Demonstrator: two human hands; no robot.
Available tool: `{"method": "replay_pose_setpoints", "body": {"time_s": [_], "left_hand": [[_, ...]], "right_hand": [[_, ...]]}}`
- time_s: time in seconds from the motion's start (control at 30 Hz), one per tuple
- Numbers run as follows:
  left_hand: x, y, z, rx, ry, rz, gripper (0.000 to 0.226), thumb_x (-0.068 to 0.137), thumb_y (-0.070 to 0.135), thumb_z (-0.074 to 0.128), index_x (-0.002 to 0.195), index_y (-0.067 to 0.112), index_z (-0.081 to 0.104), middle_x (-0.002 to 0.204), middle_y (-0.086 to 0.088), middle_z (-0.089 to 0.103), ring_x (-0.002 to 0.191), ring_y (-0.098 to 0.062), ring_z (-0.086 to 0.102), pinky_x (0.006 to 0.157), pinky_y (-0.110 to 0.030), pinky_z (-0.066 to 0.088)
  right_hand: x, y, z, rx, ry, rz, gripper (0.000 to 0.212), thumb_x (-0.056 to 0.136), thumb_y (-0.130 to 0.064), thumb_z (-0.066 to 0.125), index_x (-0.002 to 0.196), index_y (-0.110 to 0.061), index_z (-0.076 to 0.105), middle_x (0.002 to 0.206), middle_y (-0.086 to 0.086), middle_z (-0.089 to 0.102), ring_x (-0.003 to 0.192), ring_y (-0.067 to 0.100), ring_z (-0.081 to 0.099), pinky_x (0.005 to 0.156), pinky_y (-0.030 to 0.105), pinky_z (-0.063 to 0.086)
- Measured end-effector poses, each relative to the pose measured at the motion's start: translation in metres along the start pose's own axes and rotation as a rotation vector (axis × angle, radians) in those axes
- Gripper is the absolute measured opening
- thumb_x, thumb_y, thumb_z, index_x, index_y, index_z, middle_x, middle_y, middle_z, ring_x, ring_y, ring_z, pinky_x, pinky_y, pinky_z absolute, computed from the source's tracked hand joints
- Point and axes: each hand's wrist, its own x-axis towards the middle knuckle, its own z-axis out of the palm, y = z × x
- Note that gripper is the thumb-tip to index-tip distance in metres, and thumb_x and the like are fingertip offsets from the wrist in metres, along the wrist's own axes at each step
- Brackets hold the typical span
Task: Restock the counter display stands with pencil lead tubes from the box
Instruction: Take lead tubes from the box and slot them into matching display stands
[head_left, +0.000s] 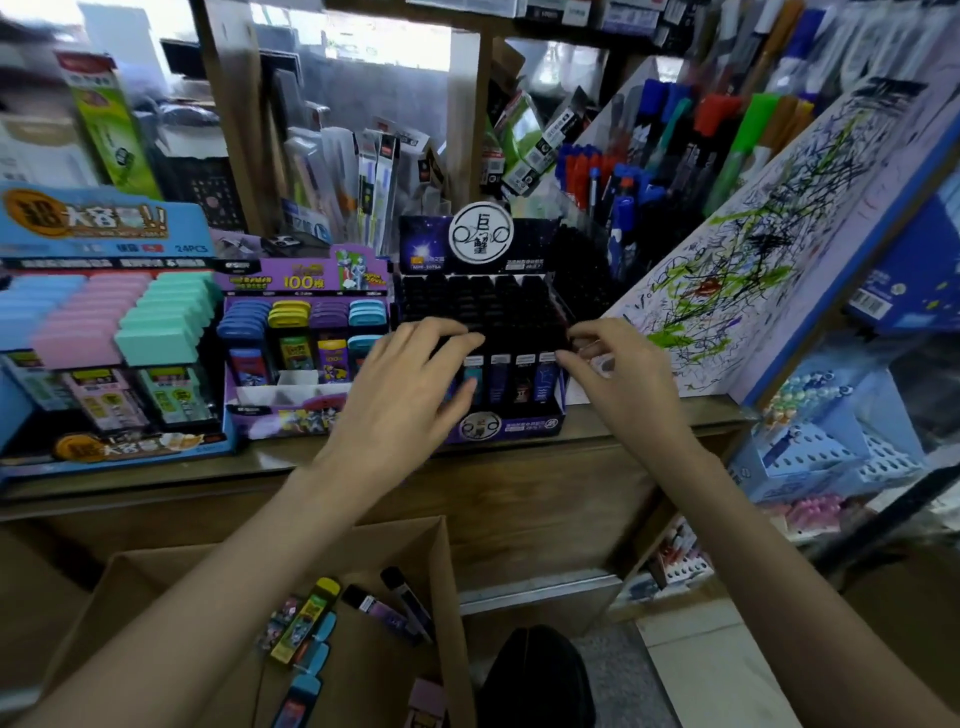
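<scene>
A dark purple display stand (480, 244) full of black-capped lead tubes (511, 322) stands on the wooden counter. My left hand (410, 384) lies with spread fingers over the front left rows of tubes. My right hand (613, 369) is at the stand's right front corner, fingers bent, fingertips at the rightmost front tube (546, 371); a firm hold does not show. Below the counter an open cardboard box (156, 597) holds several loose tubes, among them a yellow-capped tube (306, 618) and a black-capped tube (408, 603).
A purple stand (306, 332) with coloured tubes and some unfilled slots sits to the left, then a blue stand (104, 332) with pastel cases. A scribbled test board (753, 249) leans at the right. Pens fill racks behind. A black object (540, 675) lies on the floor.
</scene>
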Motion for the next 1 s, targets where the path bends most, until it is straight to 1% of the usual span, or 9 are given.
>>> {"method": "replay_pose_setpoints", "body": {"time_s": [0.1,0.3,0.4,0.5,0.63,0.7,0.8,0.9,1.0], "left_hand": [[-0.055,-0.014,-0.011,-0.033,-0.044,-0.062,0.032,0.087,0.018,0.062,0.117,0.01,0.059,0.112,-0.007,0.059,0.102,-0.025,0.058,0.08,-0.038,0.047],[-0.192,-0.034,0.005,-0.139,-0.332,-0.382,0.031,0.086,0.017,0.064,0.116,0.011,0.061,0.111,-0.005,0.058,0.097,-0.021,0.06,0.078,-0.035,0.052],[-0.248,-0.054,0.03,-0.206,-0.505,-0.6,0.037,0.09,0.021,0.058,0.127,0.016,0.053,0.124,-0.002,0.051,0.107,-0.019,0.055,0.085,-0.032,0.048],[-0.281,-0.078,0.056,-0.279,-0.62,-0.778,0.043,0.092,0.019,0.056,0.133,0.014,0.045,0.134,-0.008,0.045,0.114,-0.025,0.051,0.091,-0.033,0.043],[-0.305,-0.108,0.093,-0.22,-0.755,-0.789,0.053,0.094,0.026,0.051,0.142,0.016,0.031,0.147,-0.007,0.032,0.131,-0.024,0.036,0.107,-0.033,0.032],[-0.31,-0.118,0.107,-0.197,-0.816,-0.77,0.06,0.096,0.03,0.047,0.148,0.021,0.02,0.155,-0.002,0.016,0.139,-0.025,0.022,0.113,-0.035,0.024],[-0.314,-0.119,0.128,-0.227,-0.87,-0.705,0.063,0.098,0.036,0.041,0.151,0.026,0.008,0.159,0.003,-0.004,0.145,-0.026,0.005,0.115,-0.039,0.016],[-0.319,-0.113,0.144,-0.195,-0.941,-0.66,0.064,0.1,0.037,0.036,0.15,0.022,0.001,0.159,-0.002,-0.008,0.146,-0.028,-0.007,0.116,-0.038,0.005],[-0.335,-0.108,0.145,-0.167,-0.953,-0.607,0.066,0.099,0.039,0.037,0.15,0.023,-0.001,0.159,-0.003,-0.009,0.146,-0.027,-0.01,0.117,-0.037,0.005]], "right_hand": [[-0.034,-0.025,0.008,0.193,-0.082,-0.062,0.021,0.089,-0.023,0.062,0.108,-0.013,0.063,0.092,-0.008,0.057,0.082,-0.005,0.055,0.07,0.008,0.044],[-0.11,-0.049,0.086,0.383,-0.566,0.062,0.011,0.088,-0.017,0.063,0.098,-0.022,0.063,0.088,-0.017,0.059,0.083,-0.014,0.055,0.072,0.001,0.039],[-0.147,-0.044,0.141,0.316,-0.782,0.187,0.018,0.091,-0.018,0.06,0.109,-0.017,0.063,0.098,-0.007,0.064,0.091,0.0,0.058,0.075,0.005,0.041],[-0.175,-0.035,0.193,0.157,-0.924,0.305,0.03,0.092,-0.022,0.057,0.12,-0.015,0.057,0.11,0.006,0.065,0.102,0.02,0.06,0.081,0.025,0.044],[-0.193,-0.032,0.25,0.062,-0.965,0.44,0.049,0.092,-0.024,0.055,0.138,-0.016,0.039,0.133,0.01,0.052,0.119,0.025,0.051,0.096,0.032,0.042],[-0.199,-0.031,0.272,0.003,-0.968,0.466,0.064,0.092,-0.028,0.055,0.147,-0.015,0.024,0.151,0.011,0.027,0.133,0.028,0.037,0.105,0.034,0.034],[-0.207,-0.025,0.293,-0.057,-0.953,0.482,0.076,0.093,-0.029,0.053,0.15,-0.014,0.004,0.158,0.005,-0.001,0.144,0.027,0.011,0.113,0.035,0.021],[-0.216,-0.021,0.304,-0.115,-0.956,0.478,0.079,0.094,-0.031,0.05,0.149,-0.011,-0.003,0.158,0.007,-0.004,0.146,0.026,0.0,0.116,0.035,0.011],[-0.227,-0.025,0.309,-0.185,-0.908,0.374,0.074,0.095,-0.033,0.047,0.149,-0.01,0.002,0.157,0.007,0.006,0.144,0.027,0.008,0.116,0.036,0.011]]}}
